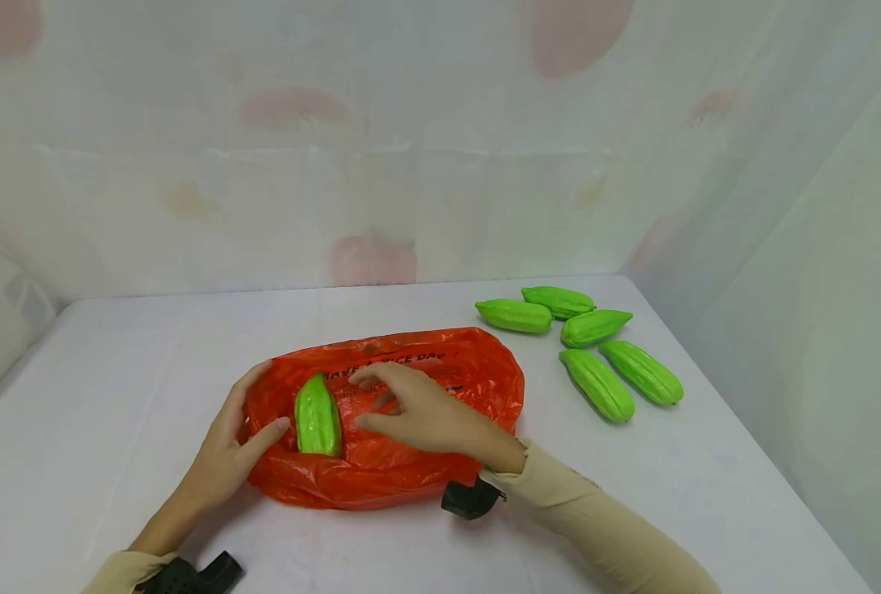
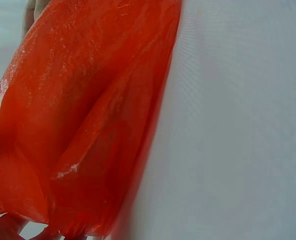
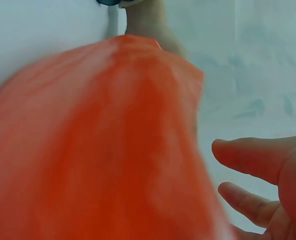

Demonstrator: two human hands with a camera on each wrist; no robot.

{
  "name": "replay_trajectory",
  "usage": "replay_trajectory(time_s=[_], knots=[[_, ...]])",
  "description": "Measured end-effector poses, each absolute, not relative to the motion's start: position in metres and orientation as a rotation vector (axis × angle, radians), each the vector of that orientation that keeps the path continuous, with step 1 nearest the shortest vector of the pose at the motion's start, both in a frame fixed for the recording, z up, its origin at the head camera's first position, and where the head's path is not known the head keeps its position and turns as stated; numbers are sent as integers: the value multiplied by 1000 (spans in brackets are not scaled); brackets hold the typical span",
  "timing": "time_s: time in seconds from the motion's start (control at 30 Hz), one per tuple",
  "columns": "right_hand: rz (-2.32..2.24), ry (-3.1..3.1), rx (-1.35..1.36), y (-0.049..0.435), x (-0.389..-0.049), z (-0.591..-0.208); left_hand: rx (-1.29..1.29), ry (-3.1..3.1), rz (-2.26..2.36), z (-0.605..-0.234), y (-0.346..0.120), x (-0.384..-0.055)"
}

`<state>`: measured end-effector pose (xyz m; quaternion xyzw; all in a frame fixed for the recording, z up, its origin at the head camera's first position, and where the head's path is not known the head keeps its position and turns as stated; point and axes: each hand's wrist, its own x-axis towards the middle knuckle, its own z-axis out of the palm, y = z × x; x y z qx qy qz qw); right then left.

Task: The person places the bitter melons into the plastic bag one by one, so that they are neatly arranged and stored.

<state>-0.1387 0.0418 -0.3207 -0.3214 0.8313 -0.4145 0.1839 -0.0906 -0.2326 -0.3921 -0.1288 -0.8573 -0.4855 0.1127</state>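
A red plastic bag (image 1: 403, 487) lies on the table with its mouth spread wide and black print on its inner far side. In it, toward the left end, lies one green ridged bitter gourd (image 1: 318, 417), pointed tip facing away. My left hand (image 1: 225, 454) holds the bag's left rim, thumb over the inner side and fingers around the outside. Over the bag's middle, just right of that gourd, hovers my right hand (image 1: 418, 412) with fingers loosely bent and nothing between them. In the right wrist view its thumb and fingers (image 3: 247, 200) stand apart beside the red plastic.
Several more bitter gourds (image 1: 596, 384) lie grouped on the white-covered table (image 1: 143, 371), to the right of the bag. A pale patterned curtain (image 1: 440, 198) hangs behind the table and along its sides. Both wrists carry black camera mounts (image 1: 470, 499).
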Motion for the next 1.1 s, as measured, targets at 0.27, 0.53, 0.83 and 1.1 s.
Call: replay_trajectory(time_s=[0.27, 0.53, 0.83, 1.1], knots=[[-1241, 2355, -904, 61, -142, -318, -374, -2523, -1419, -392, -232, -90], [-1293, 2384, -902, 77, -143, -314, -374, -2523, -1433, -392, -232, -90], [-1301, 2428, -905, 96, -143, -309, -367, -2521, -1437, -391, -231, -90], [-1316, 2473, -901, 113, -143, -308, -351, -2532, -1431, -393, -232, -90]])
